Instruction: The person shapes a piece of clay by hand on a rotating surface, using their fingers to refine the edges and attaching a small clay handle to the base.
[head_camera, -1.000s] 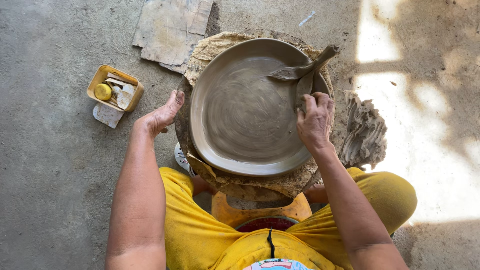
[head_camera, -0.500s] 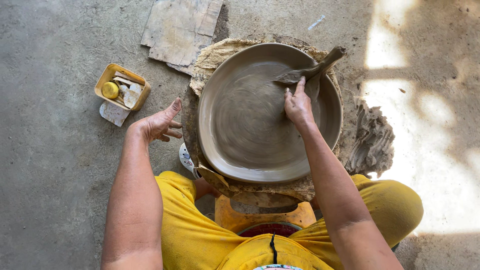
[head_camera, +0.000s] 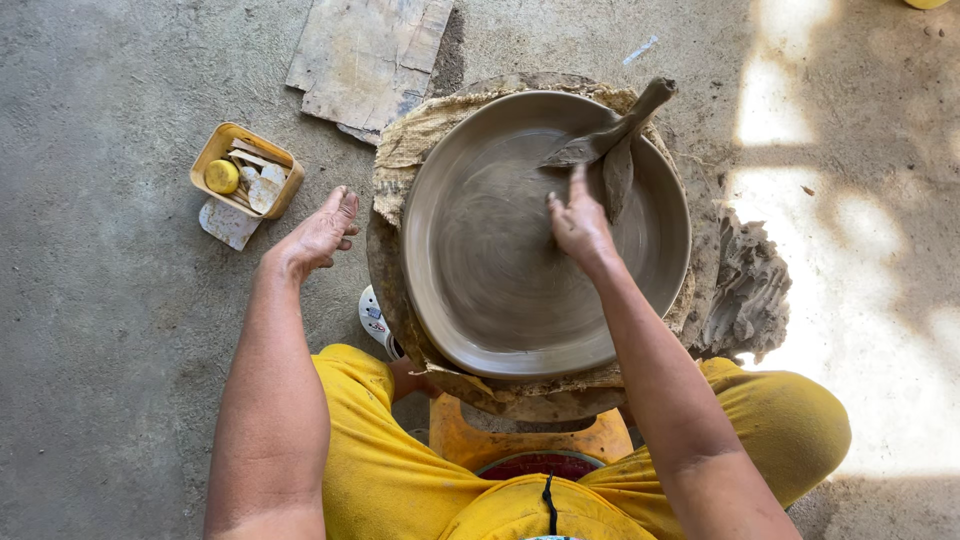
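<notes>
Floor: grey concrete floor (head_camera: 120, 400), with sun patches at 3 o'clock.
Dish: wide, shallow wet clay dish (head_camera: 500, 300) in mid-frame, mouth up, its inner surface motion-blurred; it sits on a burlap-covered wheel (head_camera: 400, 150).
Person: yellow trousers (head_camera: 390, 470) at 6 o'clock, knees on both sides of the wheel.
Board: flat worn board (head_camera: 365, 55) at 11 o'clock, just beside the wheel.
Clay heap: lump of grey clay (head_camera: 750, 290) at 3 o'clock, against the wheel's edge.
Cloth strip: clay-soaked strip (head_camera: 615, 135) draped over the dish rim at 1 o'clock, long axis running from the rim down-left into the bowl.
Right hand: right hand (head_camera: 580, 225) inside the dish, fingers extended toward 12 o'clock, fingertips touching the strip; gripping nothing.
Left hand: left hand (head_camera: 320, 235) at 9 o'clock of the dish, flat and spread, holding nothing, just beside the wheel's edge.
Tray: small yellow tray (head_camera: 210, 160) at 10 o'clock, holding a yellow sponge (head_camera: 222, 177) and flat scraps.
</notes>
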